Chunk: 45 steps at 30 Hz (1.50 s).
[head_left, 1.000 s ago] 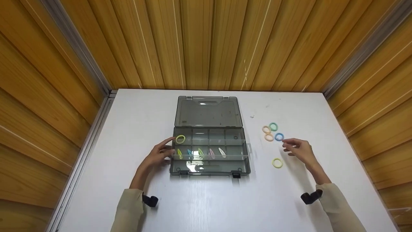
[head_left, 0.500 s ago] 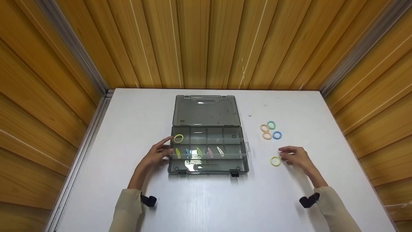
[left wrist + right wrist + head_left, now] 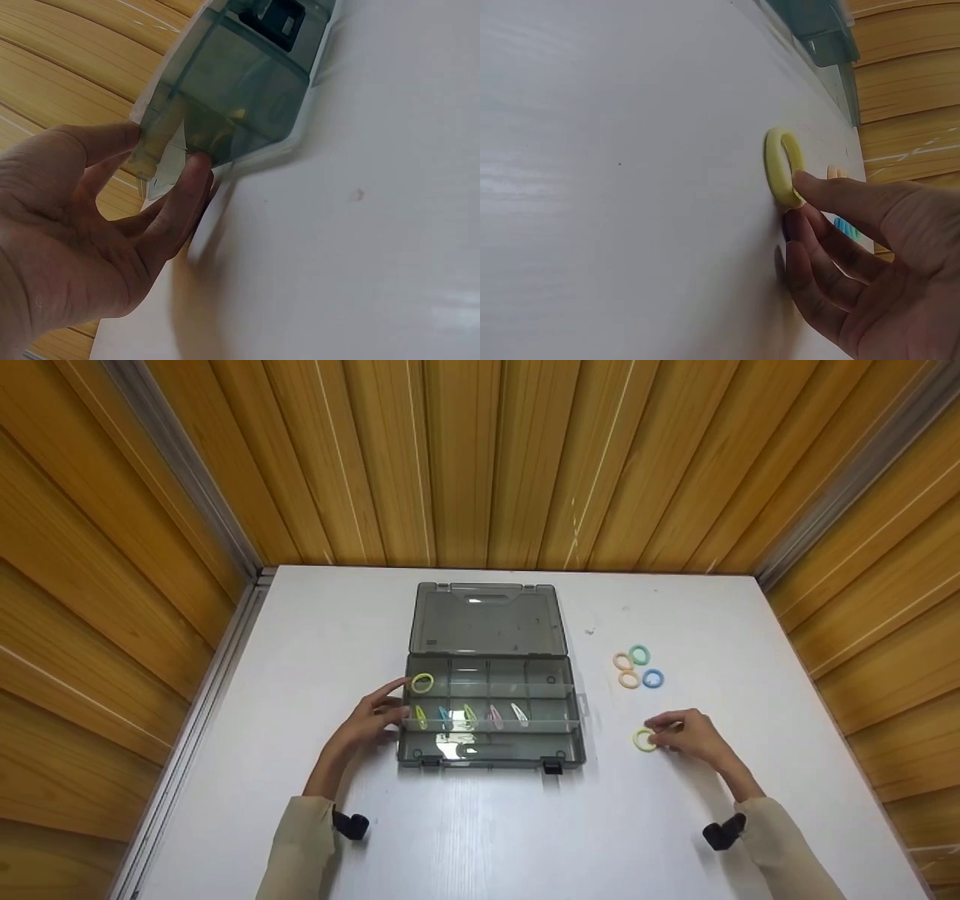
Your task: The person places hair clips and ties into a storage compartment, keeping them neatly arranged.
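Note:
In the head view my right hand (image 3: 688, 735) pinches a pale yellow hair tie (image 3: 637, 740) between thumb and fingertips, low over the white table. The right wrist view has this hair tie (image 3: 774, 169) tilted up on its edge, the thumb at its near side. My left hand (image 3: 367, 724) touches the left side wall of a grey translucent compartment box (image 3: 487, 746), fingers spread. A yellow-green hair tie (image 3: 422, 683) lies in the box's back left compartment, near a left fingertip. Several snap hair clips (image 3: 470, 715) in different colours lie along the middle row.
Right of the box, two peach hair ties (image 3: 628, 679), a green hair tie (image 3: 639, 655) and a blue hair tie (image 3: 653, 679) lie grouped on the table (image 3: 480, 840). The box's lid (image 3: 487, 619) is folded back. Wood-patterned walls (image 3: 465, 465) enclose the table's back and sides.
My right hand has come from beside the blue hair tie toward the front and taken hold of the pale yellow one. The left hand stays at the box's side.

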Each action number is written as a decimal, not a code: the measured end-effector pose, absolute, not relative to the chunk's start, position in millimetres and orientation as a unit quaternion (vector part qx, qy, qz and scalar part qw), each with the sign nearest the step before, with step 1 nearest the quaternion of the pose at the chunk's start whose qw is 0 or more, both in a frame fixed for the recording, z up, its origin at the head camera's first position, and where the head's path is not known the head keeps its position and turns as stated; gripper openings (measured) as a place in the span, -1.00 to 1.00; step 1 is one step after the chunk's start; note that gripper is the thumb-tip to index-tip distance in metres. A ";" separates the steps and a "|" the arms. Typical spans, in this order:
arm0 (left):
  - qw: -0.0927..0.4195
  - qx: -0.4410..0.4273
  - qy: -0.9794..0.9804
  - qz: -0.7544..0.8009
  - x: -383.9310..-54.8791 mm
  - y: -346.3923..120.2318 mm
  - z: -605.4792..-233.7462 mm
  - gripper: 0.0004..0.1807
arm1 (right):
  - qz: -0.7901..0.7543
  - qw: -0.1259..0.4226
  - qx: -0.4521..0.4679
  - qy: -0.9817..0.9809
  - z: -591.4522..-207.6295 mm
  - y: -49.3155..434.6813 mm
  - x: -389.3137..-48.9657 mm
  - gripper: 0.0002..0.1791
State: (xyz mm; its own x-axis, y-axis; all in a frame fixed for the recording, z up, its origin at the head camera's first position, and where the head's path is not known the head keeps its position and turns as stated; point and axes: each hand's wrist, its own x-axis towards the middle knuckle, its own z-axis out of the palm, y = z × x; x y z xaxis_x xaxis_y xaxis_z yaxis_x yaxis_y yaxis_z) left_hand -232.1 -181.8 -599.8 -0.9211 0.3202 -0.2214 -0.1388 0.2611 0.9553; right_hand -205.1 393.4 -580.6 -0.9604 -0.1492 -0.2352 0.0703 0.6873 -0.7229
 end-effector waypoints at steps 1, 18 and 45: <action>0.192 0.058 0.770 0.606 -232.2 -181.9 -600.3 -0.32 | -0.390 0.134 -0.022 0.911 -581.2 392.6 -204.8 -0.65; 0.186 0.068 0.774 0.601 -230.8 -180.7 -597.1 -0.31 | -0.401 0.100 -0.012 0.911 -577.9 390.7 -207.1 -0.75; 0.185 0.066 0.775 0.600 -231.7 -182.7 -600.4 -0.32 | -0.511 0.069 -0.033 0.856 -526.2 336.4 -247.0 -0.63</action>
